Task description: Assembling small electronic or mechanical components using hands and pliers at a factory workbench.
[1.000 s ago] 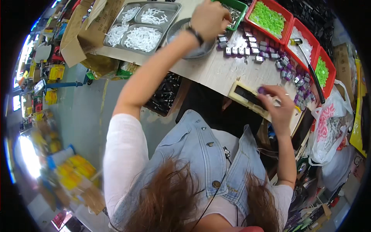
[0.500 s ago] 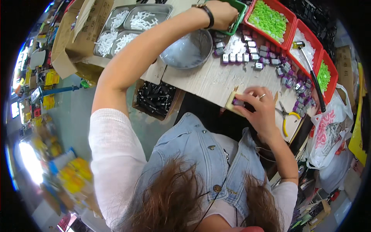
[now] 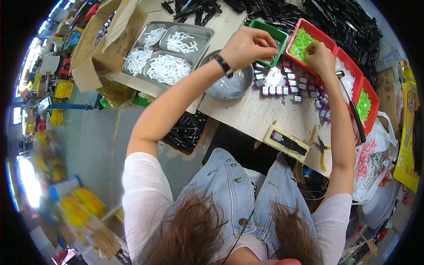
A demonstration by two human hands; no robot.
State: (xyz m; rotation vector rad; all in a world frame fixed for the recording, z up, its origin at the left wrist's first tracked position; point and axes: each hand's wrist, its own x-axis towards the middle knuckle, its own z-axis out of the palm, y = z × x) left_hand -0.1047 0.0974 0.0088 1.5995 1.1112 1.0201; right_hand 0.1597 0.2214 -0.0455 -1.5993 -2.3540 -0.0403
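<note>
My left hand [image 3: 245, 47] is by the near left rim of a small green tray [image 3: 255, 24], thumb and fingers drawn together. Whatever they pinch is too small to make out. At the red bin [image 3: 289, 49] of bright green small pieces [image 3: 302, 40], my right hand [image 3: 321, 61] has its fingers curled together at the pieces; their tips are partly hidden. On the table's near edge lies a cream block fixture [image 3: 266, 138] with a long black part [image 3: 289, 143] and a purple-and-silver piece [image 3: 277, 136] set in its recess. Neither hand touches it.
Purple-and-silver pieces [image 3: 297, 99] stand in rows beside a metal bowl [image 3: 236, 92]. A divided metal tray [image 3: 207, 36] holds white parts. A hammer [image 3: 353, 108] leans along the red bins; yellow-handled pliers [image 3: 323, 160] lie nearby. Black parts [image 3: 349, 26] heap at the back.
My right hand has left the cream fixture and reached the green pieces, uncovering the black part. My left hand has drawn out of the green tray. The view has shifted.
</note>
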